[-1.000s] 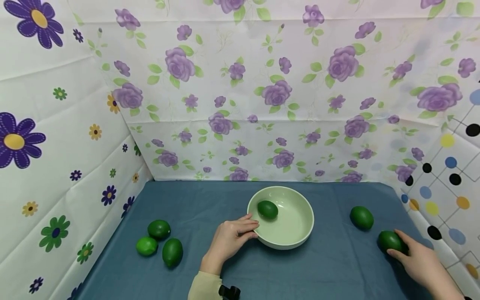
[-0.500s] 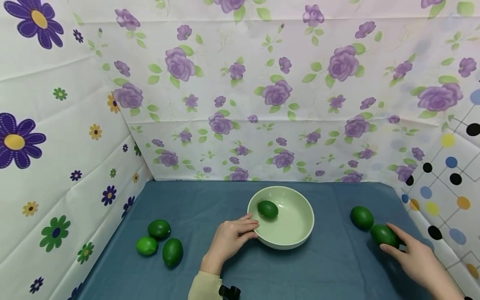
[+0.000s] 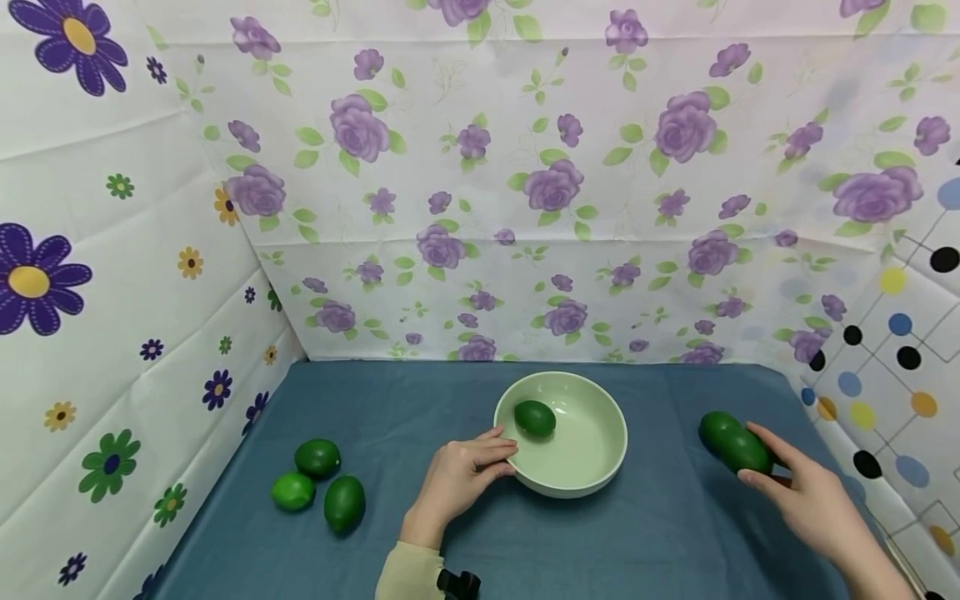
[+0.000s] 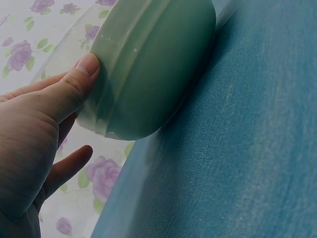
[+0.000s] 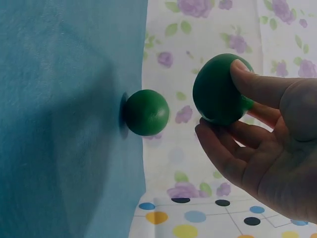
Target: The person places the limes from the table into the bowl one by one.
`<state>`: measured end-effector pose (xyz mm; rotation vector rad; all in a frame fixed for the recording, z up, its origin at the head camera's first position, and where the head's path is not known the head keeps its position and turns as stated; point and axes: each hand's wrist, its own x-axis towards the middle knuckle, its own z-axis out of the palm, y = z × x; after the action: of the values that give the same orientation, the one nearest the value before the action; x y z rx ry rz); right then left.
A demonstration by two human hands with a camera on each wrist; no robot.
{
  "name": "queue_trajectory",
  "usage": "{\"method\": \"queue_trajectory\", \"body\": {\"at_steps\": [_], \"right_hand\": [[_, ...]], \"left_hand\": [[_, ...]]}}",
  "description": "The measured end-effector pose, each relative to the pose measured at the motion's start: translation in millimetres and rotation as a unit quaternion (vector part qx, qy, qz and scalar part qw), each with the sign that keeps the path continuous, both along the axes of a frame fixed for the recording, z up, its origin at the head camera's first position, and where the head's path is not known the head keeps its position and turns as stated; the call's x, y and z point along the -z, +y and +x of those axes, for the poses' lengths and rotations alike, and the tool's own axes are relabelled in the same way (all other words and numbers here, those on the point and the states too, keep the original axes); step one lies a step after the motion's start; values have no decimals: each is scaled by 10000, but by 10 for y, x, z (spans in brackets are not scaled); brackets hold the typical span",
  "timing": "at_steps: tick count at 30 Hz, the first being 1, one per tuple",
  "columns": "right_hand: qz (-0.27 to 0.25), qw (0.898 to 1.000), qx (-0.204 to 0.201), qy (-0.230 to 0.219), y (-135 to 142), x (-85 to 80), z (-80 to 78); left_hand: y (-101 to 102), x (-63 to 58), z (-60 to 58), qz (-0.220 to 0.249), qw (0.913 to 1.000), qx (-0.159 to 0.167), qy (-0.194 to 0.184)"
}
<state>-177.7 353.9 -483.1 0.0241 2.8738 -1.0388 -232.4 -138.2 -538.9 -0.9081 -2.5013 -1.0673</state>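
Note:
My left hand pinches the left rim of a pale green bowl on the table. In the left wrist view its thumb presses the bowl's outer wall. One dark green lime lies inside the bowl, toward its left. At the right, my right hand grips another dark green lime between thumb and fingers, held up off the table. Behind it a third dark lime rests on the cloth; the held one partly overlaps it in the head view.
Left of the bowl, a bright green lime sits with two dark green limes on the blue tablecloth. A floral sheet rises at the back edge, with patterned sheets along both sides.
My right hand has lifted its lime off the cloth and carried it left and away from me, up to the lime behind. The left hand and bowl stay put.

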Motion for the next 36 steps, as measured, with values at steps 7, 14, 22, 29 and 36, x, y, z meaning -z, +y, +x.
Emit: {"method": "queue_trajectory", "body": {"at_steps": [7,14,22,29,36], "right_hand": [[-65,9998,-55,179,-44,-29,-28],[-182,9995,-120,236,-130,-37,-21],[-325,9993,-147,141,-244,-38,-32],[-400,9990,-168,42,-327,-42,-60],[-467,9986,-236,32,-400,-53,-63]], "left_hand": [[-1,-6,-11,2,10000,37,-33],[-5,5,-21,5,10000,29,-58],[-2,8,-15,-29,10000,-10,-43],[1,-29,12,41,10000,39,66],[2,-34,24,34,10000,10,70]]}}
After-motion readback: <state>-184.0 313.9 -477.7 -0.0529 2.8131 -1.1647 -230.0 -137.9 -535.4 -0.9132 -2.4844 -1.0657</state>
